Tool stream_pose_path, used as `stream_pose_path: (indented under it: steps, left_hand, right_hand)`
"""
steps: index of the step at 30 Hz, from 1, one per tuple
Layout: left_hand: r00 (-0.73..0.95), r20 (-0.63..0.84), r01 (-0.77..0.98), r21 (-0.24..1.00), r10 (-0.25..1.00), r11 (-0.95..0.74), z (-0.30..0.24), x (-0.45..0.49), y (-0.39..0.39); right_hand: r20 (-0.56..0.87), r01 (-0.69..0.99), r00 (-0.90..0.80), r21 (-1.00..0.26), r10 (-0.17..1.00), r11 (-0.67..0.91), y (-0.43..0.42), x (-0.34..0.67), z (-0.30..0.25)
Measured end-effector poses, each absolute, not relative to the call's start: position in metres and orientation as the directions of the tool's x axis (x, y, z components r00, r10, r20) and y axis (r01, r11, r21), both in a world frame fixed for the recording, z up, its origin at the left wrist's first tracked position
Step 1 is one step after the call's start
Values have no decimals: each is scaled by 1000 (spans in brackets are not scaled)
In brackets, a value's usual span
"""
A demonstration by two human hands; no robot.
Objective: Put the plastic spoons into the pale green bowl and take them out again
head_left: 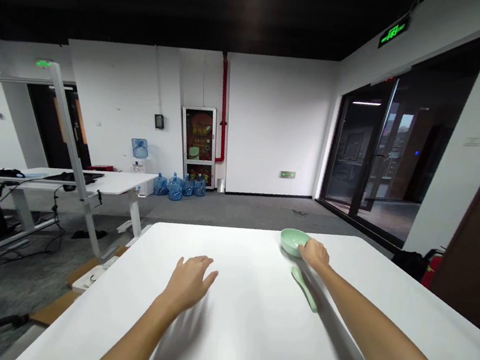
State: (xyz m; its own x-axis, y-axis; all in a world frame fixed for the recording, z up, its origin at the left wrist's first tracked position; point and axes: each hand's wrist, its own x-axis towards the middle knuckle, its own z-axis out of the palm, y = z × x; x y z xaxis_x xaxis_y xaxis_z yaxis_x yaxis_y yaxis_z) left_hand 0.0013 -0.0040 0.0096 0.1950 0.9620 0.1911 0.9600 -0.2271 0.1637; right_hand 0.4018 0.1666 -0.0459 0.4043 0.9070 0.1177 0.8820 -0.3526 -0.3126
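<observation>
A pale green bowl (292,244) is at the far side of the white table (227,333). My right hand (315,254) is closed on the bowl's right rim, thumb toward me, with the other fingers partly hidden. Just nearer to me, a pale green spoon (305,290) lies on the tabletop, its bowl end pointing away to the left. On the left, my left hand (191,280) hovers over the table with its fingers apart and nothing in it.
Beyond the table's far edge are several blue water jugs (175,187) on the floor. Another white table (126,183) and a metal frame post (69,138) stand at the left. Cardboard (55,307) lies beside the table. Glass doors (372,157) are at the right.
</observation>
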Motion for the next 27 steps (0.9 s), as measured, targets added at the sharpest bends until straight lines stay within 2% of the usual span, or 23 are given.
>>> stream_pose_path:
  steps: [9,14,27]
  left_hand:
    - [197,164,958,176,966,-226,10,0,-4]
    - [197,160,958,177,967,-224,12,1,-6]
    - [204,179,961,152,962,-232,11,1,-8]
  right_hand:
    - [118,893,377,-311,919,-326,167,404,-51]
    - [170,909,342,-308,924,-280,159,406,-49]
    - [336,956,132,-292,932,-30,82,396,-7]
